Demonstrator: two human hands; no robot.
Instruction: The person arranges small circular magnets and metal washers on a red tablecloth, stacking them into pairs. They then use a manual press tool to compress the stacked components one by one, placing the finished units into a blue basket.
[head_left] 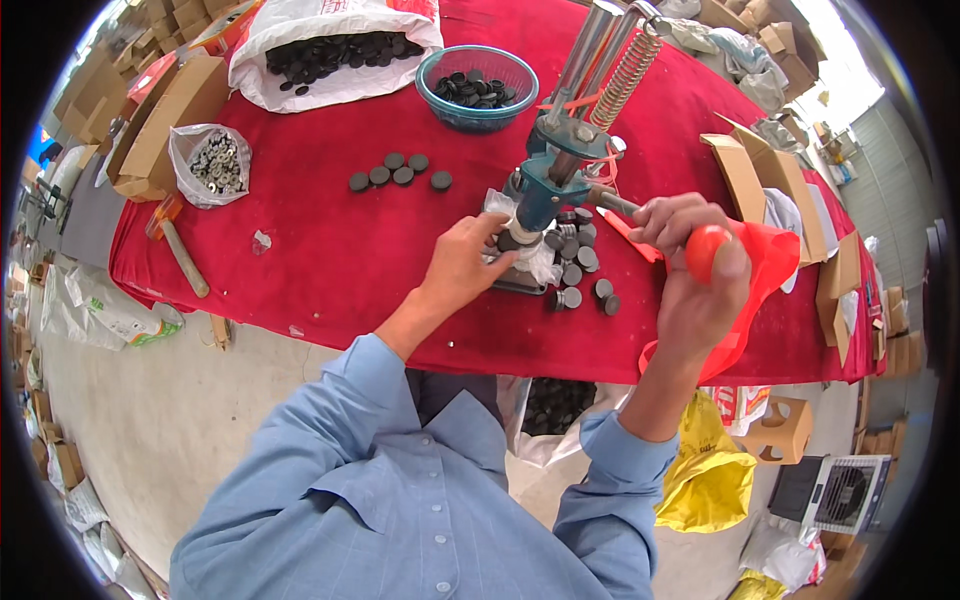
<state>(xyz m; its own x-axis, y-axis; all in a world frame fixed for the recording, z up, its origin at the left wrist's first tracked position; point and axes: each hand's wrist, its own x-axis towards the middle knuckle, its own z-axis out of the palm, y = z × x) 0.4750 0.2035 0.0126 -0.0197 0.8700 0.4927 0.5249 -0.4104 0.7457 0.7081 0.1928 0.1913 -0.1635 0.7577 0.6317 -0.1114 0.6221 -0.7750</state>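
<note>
A green hand press (552, 180) with a coil spring stands on the red-covered table. My right hand (700, 250) is closed round its lever, by the red ball knob (708, 250) at the end. At the foot of the press, my left hand (468, 258) pinches a black round cap (508, 242) beneath the ram. White plastic wrapping lies about the press base, hiding part of it. Several black caps (572, 250) lie in a loose pile just right of the base. Several more black caps (402, 175) sit spread out to the left, beyond my left hand.
A teal basket (430, 100) and a white sack (255, 85) at the back hold black pieces. On the left are a bag of metal parts (218, 165) and a hammer (185, 255). Cardboard boxes (740, 175) and red plastic (768, 258) lie right; a yellow bag (705, 470) is below.
</note>
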